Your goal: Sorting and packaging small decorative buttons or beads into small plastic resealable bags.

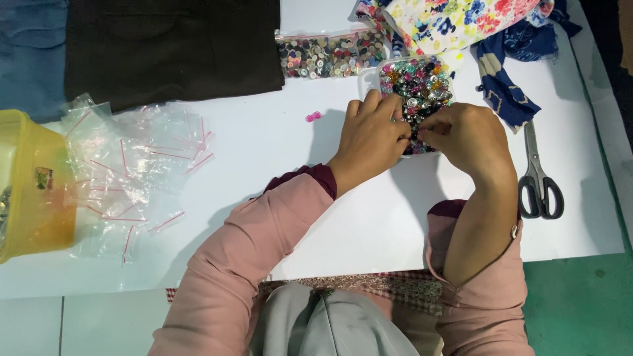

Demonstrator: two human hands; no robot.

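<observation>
A clear container of mixed coloured buttons point(417, 82) stands on the white table point(277, 145). Both hands rest over its near end. My left hand point(370, 135) is curled, fingertips dipping into the buttons. My right hand point(467, 135) meets it from the right, fingers pinched together at the container's near edge; what they pinch is hidden. Two small pink buttons point(313, 117) lie loose on the table just left of my left hand.
A clear bag of buttons point(330, 56) lies behind the container. Small clear zip bags point(132, 171) are heaped at left beside a yellow tub point(33, 184). Scissors point(539, 178) lie at right. Dark cloth point(171, 46) and floral and blue fabrics point(461, 23) lie at the back.
</observation>
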